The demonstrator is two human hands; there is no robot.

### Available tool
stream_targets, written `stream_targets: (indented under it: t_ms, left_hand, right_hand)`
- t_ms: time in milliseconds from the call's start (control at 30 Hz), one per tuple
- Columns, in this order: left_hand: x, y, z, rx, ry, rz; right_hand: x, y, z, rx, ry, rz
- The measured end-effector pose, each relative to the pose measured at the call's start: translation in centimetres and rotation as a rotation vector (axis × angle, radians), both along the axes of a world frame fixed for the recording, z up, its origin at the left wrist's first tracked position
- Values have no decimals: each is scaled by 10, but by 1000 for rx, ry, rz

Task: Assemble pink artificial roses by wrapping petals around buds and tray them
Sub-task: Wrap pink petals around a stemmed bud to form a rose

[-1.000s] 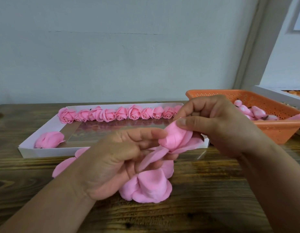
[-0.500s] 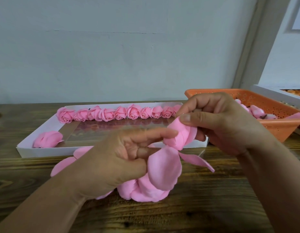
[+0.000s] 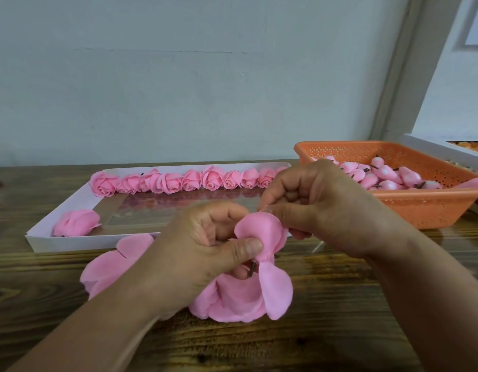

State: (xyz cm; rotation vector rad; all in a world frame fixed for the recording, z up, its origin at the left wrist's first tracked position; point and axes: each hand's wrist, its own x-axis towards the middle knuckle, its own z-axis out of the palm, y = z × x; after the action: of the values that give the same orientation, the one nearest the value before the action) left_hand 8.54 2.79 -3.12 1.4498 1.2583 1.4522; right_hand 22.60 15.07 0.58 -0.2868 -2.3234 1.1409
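While the rose [image 3: 262, 237] sits half-built above the surface [image 3: 339, 331], we hold it between both hands, just in front of the tray [image 3: 71, 237]. Our left hand [image 3: 205, 253] has its thumb and fingers [image 3: 248, 247] curled tight, pinching the gathered petal base where the dark stem [image 3: 250, 269] pokes out below. Our right hand [image 3: 321, 208] curls round the top of the bloom, fingers pressing a petal against the bud inside, which we cannot see. One petal [image 3: 275, 294] hangs loose under the pinch, not yet wrapped. More petals [image 3: 232, 302] lie in a heap on the surface beneath our hands.

We judge the petals to be thin, soft and very light: they fold and crease under slight pressure, and would likely spring open if we loosened the pinch. The best hold looks to be at the narrow base by the stem, where the layers bunch together; squeezing the bloom itself would probably crush its shape. The stem seems the only stiff part.

Finished roses [image 3: 189, 181] line the far edge of the tray, and spare buds [image 3: 388, 178] fill the orange basket [image 3: 420, 210] to our right.
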Motion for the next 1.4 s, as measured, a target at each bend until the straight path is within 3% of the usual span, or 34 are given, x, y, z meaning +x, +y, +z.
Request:
stream_targets:
  t_ms: [400, 767, 933, 1167, 1400]
  left_hand:
    - [0, 4, -2, -38, -70, 106]
    - [12, 8, -13, 125, 189, 429]
    - [14, 9, -14, 52, 40, 417]
    - [7, 9, -10, -59, -176, 331]
    - [6, 8, -8, -78, -210, 268]
  right_hand:
    - [-1, -8, 3, -4, -42, -24]
    - [-12, -9, -4, 31, -53, -263]
    - [-15, -6, -8, -19, -19, -324]
    - [-2, 1, -3, -263, -39, -11]
    - [-7, -1, -7, -229, 1, -103]
